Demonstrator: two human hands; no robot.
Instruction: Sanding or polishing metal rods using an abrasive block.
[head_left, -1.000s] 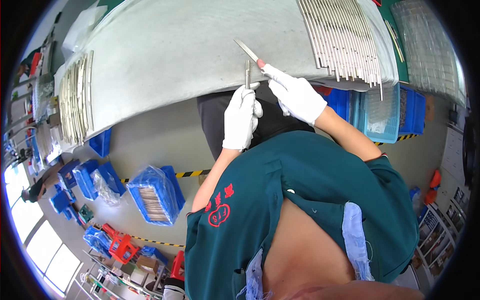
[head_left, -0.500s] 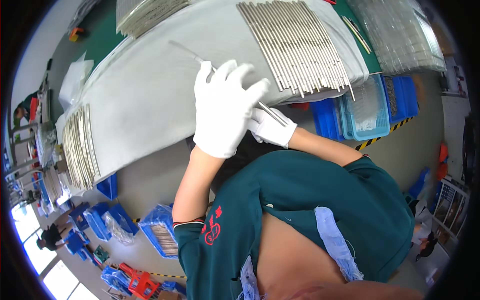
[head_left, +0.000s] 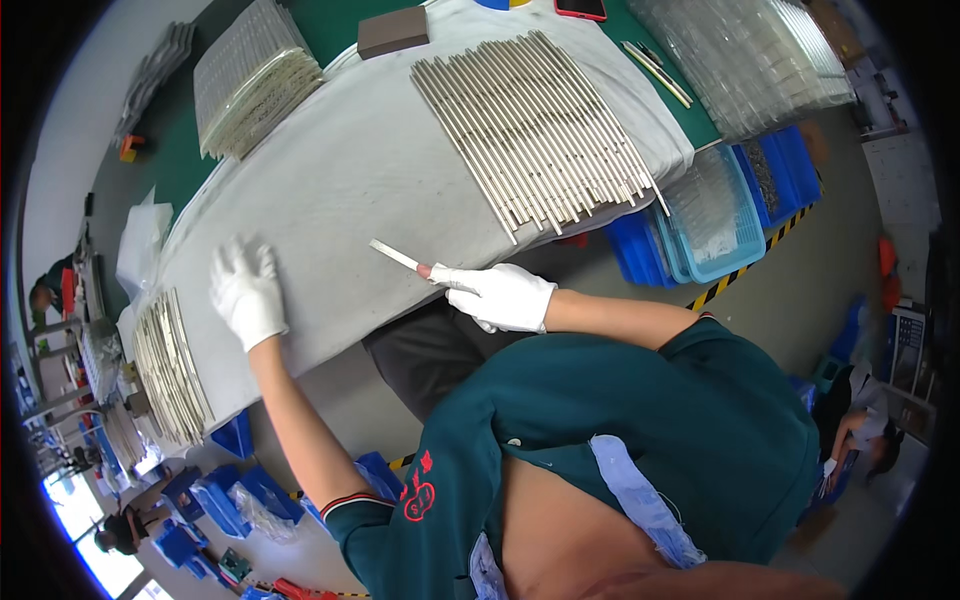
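My left hand point(head_left: 247, 293), in a white glove, rests flat with fingers apart on the grey cloth point(head_left: 360, 190) that covers the table, just right of a row of metal rods point(head_left: 168, 366). My right hand point(head_left: 497, 296), also gloved, grips a thin flat tool with a pale blade point(head_left: 395, 256) that points up and left over the cloth. A second, larger row of long metal rods point(head_left: 535, 128) lies on the cloth above my right hand.
Blue plastic crates point(head_left: 715, 215) stand under the table's right end, and more blue crates point(head_left: 215, 495) sit on the floor at lower left. Stacked clear trays point(head_left: 755, 55) and a brown block point(head_left: 392, 32) lie on the green tabletop point(head_left: 180, 150). Another person point(head_left: 865, 430) is at far right.
My left hand has swung left from the middle of the cloth toward the left rod row. The right hand stays near the table edge, with the tool now in plain sight.
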